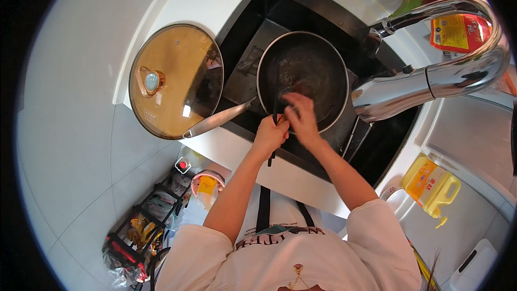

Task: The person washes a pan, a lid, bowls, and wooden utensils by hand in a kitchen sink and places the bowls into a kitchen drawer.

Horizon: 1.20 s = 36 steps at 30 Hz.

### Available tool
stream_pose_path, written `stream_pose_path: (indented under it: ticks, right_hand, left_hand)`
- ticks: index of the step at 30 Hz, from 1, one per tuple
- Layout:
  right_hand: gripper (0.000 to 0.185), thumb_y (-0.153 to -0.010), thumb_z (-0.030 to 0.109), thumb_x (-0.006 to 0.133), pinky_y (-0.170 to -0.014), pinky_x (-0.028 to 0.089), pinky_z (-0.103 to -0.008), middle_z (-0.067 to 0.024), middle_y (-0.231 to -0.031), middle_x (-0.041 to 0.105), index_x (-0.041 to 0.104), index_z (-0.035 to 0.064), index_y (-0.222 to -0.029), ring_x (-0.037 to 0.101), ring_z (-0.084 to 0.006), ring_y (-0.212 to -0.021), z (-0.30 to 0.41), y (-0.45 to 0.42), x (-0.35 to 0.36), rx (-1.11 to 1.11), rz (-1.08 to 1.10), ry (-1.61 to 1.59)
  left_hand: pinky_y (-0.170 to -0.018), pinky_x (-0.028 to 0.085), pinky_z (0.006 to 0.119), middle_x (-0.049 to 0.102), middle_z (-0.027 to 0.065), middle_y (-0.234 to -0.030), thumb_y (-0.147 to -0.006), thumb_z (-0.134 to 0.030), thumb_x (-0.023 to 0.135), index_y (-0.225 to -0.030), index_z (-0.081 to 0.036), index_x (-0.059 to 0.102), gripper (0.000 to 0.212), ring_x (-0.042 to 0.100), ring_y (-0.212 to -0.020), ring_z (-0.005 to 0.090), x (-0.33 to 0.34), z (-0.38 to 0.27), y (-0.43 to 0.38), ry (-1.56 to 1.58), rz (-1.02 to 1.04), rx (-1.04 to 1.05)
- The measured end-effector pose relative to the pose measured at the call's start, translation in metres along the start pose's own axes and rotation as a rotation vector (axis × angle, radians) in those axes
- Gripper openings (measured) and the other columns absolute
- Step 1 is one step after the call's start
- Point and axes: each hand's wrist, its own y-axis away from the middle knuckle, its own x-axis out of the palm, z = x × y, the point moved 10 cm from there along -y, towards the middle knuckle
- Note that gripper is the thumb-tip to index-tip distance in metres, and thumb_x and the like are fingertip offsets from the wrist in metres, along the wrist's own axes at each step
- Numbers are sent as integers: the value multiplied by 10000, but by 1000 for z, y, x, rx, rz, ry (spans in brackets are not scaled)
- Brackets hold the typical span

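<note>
A dark frying pan point(319, 64) rests in the black sink point(258, 40), its metal handle pointing to the lower left. Some water seems to lie in the pan. My left hand point(270, 135) is closed around dark chopsticks point(276, 93) at the pan's near rim; their far ends reach over the pan. Something brownish shows between my two hands, too small to name. My right hand point(301, 119), slightly blurred, is over the pan's near edge beside the left one, its fingers bent; whether it holds anything is unclear.
A chrome faucet point(428, 83) arches in from the right. The glass lid point(177, 85) lies left of the sink, partly under the pan handle. A yellow detergent bottle point(430, 186) is at the right, and a black rack point(137, 218) with bags stands at the lower left.
</note>
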Motion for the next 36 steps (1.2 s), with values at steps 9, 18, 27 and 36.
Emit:
stream_pose_path:
  ticks: [9, 18, 27, 36]
  right_hand:
    - [308, -837, 124, 468, -865, 369, -414, -197, -1124, 484, 462, 27, -1129, 463, -365, -1020, -132, -32, -24, 325, -252, 94]
    - [268, -751, 28, 509, -830, 391, -384, -178, -1008, 537, 539, 51, -1016, 500, -340, -951, -120, -8, -30, 364, -215, 57]
    - [301, -813, 77, 485, -916, 301, -389, -147, -1140, 463, 540, 110, -1107, 355, -320, -1054, 0, 6, 8, -40, 71, -37]
    - [249, -773, 43, 513, -820, 399, -366, -149, -1036, 543, 615, 67, -999, 495, -321, -914, -138, -44, -6, 164, -57, 178]
  left_hand:
    - [-489, 425, 277, 549, 62, -607, -825, -144, 511, -1063, -60, 556, 256, 539, -521, 152, -7, -15, 14, -244, -55, 129]
    - [-706, 459, 432, 606, 198, -803, -807, -243, 526, -1087, -103, 571, 316, 584, -786, 357, -7, -43, 19, -929, -375, 326]
    - [-503, 428, 307, 579, 114, -635, -786, -113, 537, -821, -6, 563, 115, 557, -524, 197, -15, -12, -4, -437, -202, 212]
    - [-339, 208, 213, 483, 40, -544, -820, -106, 516, -760, -34, 531, 96, 346, -378, 67, -1, 3, -8, -124, -114, 39]
